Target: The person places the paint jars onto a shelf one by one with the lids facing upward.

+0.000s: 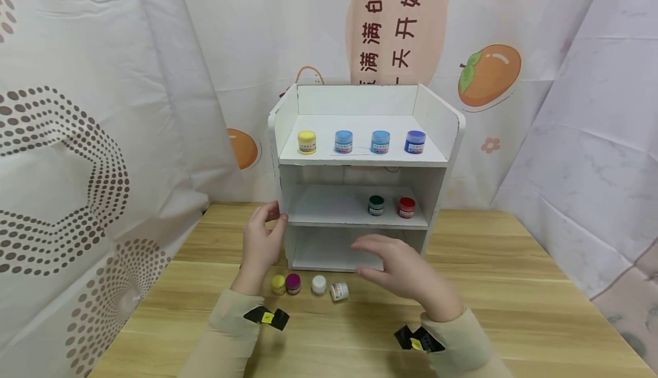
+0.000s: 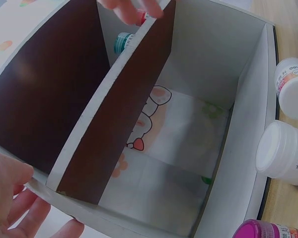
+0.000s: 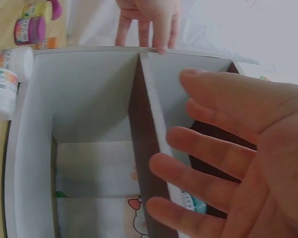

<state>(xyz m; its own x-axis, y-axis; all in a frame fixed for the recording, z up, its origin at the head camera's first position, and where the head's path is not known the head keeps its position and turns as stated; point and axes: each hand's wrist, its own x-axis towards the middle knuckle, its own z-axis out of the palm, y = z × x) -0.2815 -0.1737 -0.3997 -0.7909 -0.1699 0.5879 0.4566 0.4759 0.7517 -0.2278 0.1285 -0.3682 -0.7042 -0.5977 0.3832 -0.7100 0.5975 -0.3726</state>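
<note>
A white three-level shelf unit [image 1: 354, 161] stands on the table. My left hand [image 1: 263, 238] is at its left side panel, the thumb tip right at the front edge and the fingers along the outer side. My right hand [image 1: 398, 266], fingers spread and slightly bent, holds nothing in front of the lower levels. On the middle board, a dark green paint jar [image 1: 376, 205] and a red paint jar [image 1: 406, 208] stand at the right. Along the top board are a yellow paint jar [image 1: 307, 142], two light blue ones [image 1: 344, 141] and a dark blue one [image 1: 414, 142].
Before the unit's base lie a yellow-capped jar [image 1: 278, 284], a purple jar [image 1: 293, 284], a white jar [image 1: 319, 285] and another white jar [image 1: 339, 292] tipped on its side. An orange jar [image 3: 47, 43] shows beside the purple one in the right wrist view. A printed curtain [image 1: 216, 35] hangs behind.
</note>
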